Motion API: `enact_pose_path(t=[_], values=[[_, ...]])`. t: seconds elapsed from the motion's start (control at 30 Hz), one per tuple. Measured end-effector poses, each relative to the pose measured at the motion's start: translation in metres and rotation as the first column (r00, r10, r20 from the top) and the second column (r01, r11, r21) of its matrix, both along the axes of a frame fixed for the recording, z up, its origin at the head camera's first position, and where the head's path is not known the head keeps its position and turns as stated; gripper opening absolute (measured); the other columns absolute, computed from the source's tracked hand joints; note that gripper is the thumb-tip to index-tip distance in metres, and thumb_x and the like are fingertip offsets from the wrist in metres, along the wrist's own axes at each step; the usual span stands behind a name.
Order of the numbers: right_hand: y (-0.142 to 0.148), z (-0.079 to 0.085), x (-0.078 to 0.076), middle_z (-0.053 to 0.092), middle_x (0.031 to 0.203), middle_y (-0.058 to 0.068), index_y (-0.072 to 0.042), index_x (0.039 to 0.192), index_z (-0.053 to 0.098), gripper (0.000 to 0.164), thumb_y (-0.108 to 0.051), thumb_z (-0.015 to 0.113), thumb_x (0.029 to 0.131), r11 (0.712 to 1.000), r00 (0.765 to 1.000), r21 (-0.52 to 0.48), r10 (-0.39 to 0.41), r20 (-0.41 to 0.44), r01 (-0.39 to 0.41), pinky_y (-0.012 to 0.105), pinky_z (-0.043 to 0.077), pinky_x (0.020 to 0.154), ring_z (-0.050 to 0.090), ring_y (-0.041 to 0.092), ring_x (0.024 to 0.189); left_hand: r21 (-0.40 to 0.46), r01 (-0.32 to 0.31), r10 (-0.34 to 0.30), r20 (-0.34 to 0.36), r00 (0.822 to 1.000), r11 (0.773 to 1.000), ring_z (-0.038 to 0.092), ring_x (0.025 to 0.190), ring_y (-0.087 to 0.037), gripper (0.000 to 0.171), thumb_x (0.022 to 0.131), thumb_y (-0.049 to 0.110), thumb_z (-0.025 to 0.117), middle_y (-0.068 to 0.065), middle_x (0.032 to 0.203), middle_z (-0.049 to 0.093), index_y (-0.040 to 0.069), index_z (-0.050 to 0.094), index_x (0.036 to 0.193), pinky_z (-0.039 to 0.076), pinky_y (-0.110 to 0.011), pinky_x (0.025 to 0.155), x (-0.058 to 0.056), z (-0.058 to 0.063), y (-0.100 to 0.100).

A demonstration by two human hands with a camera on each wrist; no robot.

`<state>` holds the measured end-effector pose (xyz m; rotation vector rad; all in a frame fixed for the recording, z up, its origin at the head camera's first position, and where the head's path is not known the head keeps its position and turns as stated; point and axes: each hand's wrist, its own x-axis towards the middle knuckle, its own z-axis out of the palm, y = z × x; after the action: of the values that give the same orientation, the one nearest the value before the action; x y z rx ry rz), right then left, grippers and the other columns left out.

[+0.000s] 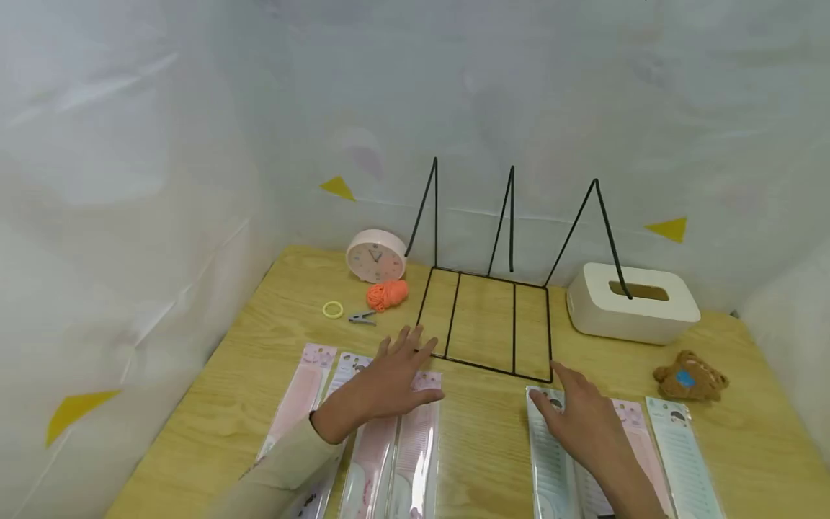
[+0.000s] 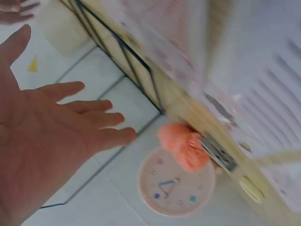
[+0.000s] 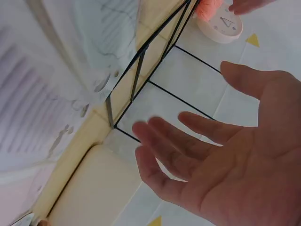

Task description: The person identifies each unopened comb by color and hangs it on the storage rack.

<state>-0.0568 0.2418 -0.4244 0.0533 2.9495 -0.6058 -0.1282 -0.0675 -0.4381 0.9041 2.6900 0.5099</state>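
Observation:
My left hand (image 1: 389,382) hovers with spread, straight fingers over several long clear packets (image 1: 415,454), near the front left of a black wire rack (image 1: 514,328). Its palm is bare in the left wrist view. Past the rack's front right corner, my right hand (image 1: 583,422) is above another row of packets (image 1: 681,447), fingers loosely bent and holding nothing. The packets are pink or pale blue, each with a striped, comb-like shape inside; my hands and forearms cover parts of them. From the rack, several bent wire uprights rise.
Behind the left packets are a pink round clock (image 1: 376,257), an orange yarn bundle (image 1: 387,295), a grey clip (image 1: 362,318) and a yellow ring (image 1: 333,310). To the rack's right stand a white tissue box (image 1: 622,317) and a brown plush bear (image 1: 692,377). Pale sheeting surrounds the wooden table.

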Motion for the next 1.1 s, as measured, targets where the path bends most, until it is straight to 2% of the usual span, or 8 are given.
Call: enact_pose_path(t=[0.1,0.2,0.27,0.43,0.57,0.7,0.9,1.1], values=[[0.008,-0.002,0.007,0.066,0.106,0.020,0.003,0.131,0.057,0.065,-0.052,0.059,0.096,0.999,0.996,-0.006,-0.049,0.071,0.049,0.050,0.053,0.066,0.065,0.035,0.086,0.020,0.029,-0.029,0.006,1.000,0.999,0.008,0.151,-0.041,0.089,0.094,0.056,0.062,-0.022,0.165,0.012,0.008,0.025,0.159,0.015,-0.059,0.120,-0.013,-0.003,-0.013],[0.018,-0.007,0.016,0.063,0.083,0.005,0.003,0.114,0.063,0.053,-0.047,0.063,0.095,0.996,0.987,-0.002,-0.084,0.139,0.085,0.039,0.047,0.054,0.059,0.018,0.068,0.035,0.066,-0.066,0.012,0.998,0.997,0.010,0.151,-0.042,0.091,0.092,0.053,0.066,-0.024,0.164,0.014,0.003,0.027,0.157,0.016,-0.056,0.121,-0.025,-0.008,-0.020],[0.024,-0.012,0.022,0.060,0.077,0.001,0.003,0.108,0.063,0.054,-0.049,0.064,0.094,0.995,0.977,0.008,-0.103,0.187,0.103,0.038,0.046,0.053,0.056,0.015,0.064,0.043,0.082,-0.083,0.028,0.996,0.996,0.011,0.151,-0.042,0.091,0.093,0.052,0.065,-0.023,0.164,0.014,0.000,0.026,0.156,0.016,-0.056,0.121,-0.030,-0.012,-0.024],[0.029,-0.026,0.033,0.062,0.076,0.003,0.006,0.098,0.061,0.067,-0.060,0.067,0.088,0.993,0.966,0.037,-0.121,0.230,0.115,0.046,0.051,0.059,0.060,0.021,0.066,0.019,0.098,-0.099,0.036,0.994,0.995,0.014,0.151,-0.040,0.079,0.099,0.048,0.059,-0.022,0.164,0.016,0.000,0.031,0.155,0.019,-0.056,0.120,-0.039,-0.021,-0.029],[0.030,-0.031,0.039,0.062,0.078,0.007,0.008,0.094,0.059,0.078,-0.069,0.067,0.081,0.988,0.960,0.053,-0.153,0.237,0.144,0.050,0.052,0.064,0.063,0.027,0.070,0.019,0.116,-0.117,0.022,0.993,0.993,0.015,0.150,-0.041,0.064,0.105,0.035,0.052,-0.022,0.163,0.018,-0.001,0.032,0.154,0.018,-0.056,0.120,-0.048,-0.023,-0.030],[0.027,-0.032,0.041,0.057,0.073,0.007,0.005,0.089,0.056,0.083,-0.076,0.069,0.074,0.979,0.946,0.054,-0.202,0.256,0.194,0.047,0.049,0.057,0.056,0.024,0.066,0.041,0.141,-0.141,0.004,0.990,0.989,0.018,0.149,-0.041,0.057,0.107,0.026,0.049,-0.024,0.161,0.021,-0.005,0.034,0.152,0.018,-0.055,0.120,-0.060,-0.022,-0.029],[0.020,-0.029,0.040,0.053,0.071,0.011,0.004,0.081,0.056,0.087,-0.081,0.071,0.065,0.967,0.926,0.085,-0.255,0.279,0.241,0.048,0.047,0.054,0.052,0.026,0.064,-0.004,0.152,-0.151,-0.111,0.982,0.988,0.034,0.144,-0.039,0.046,0.104,0.024,0.055,-0.022,0.155,0.038,-0.003,0.051,0.141,0.028,-0.051,0.118,-0.074,-0.027,-0.024],[0.016,-0.029,0.037,0.046,0.064,0.005,-0.006,0.067,0.050,0.074,-0.075,0.077,0.064,0.961,0.929,0.104,-0.274,0.248,0.256,0.042,0.043,0.050,0.047,0.022,0.060,0.001,0.145,-0.143,-0.182,0.973,0.989,0.045,0.138,-0.036,0.036,0.099,0.025,0.064,-0.020,0.148,0.048,0.000,0.066,0.125,0.035,-0.050,0.114,-0.079,-0.034,-0.019]])
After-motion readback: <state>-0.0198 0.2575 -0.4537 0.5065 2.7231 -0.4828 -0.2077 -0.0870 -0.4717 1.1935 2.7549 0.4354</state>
